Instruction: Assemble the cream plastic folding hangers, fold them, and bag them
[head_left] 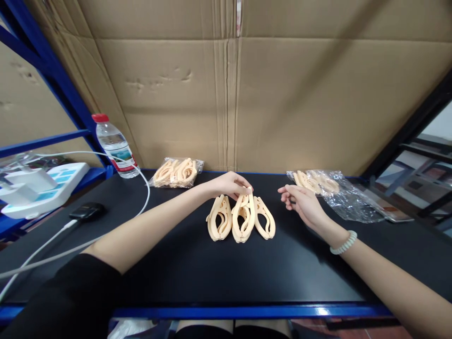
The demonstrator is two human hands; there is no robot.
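Observation:
Three cream plastic clips [242,219] lie side by side in the middle of the black table [197,268]. My left hand [231,184] rests on their far ends, its fingertips pinched on the top of the middle clip [243,217]. Just to the right hovers my right hand [300,200], empty, with its fingers loosely apart and pointing left. A bead bracelet [344,243] circles that wrist.
A sealed bag of clips [176,172] lies at the back left, an opened bag with clips [328,188] at the back right. A water bottle [115,146], white cable [106,221], black device [86,210] and white power strip [38,188] sit left. Cardboard [229,94] walls the back.

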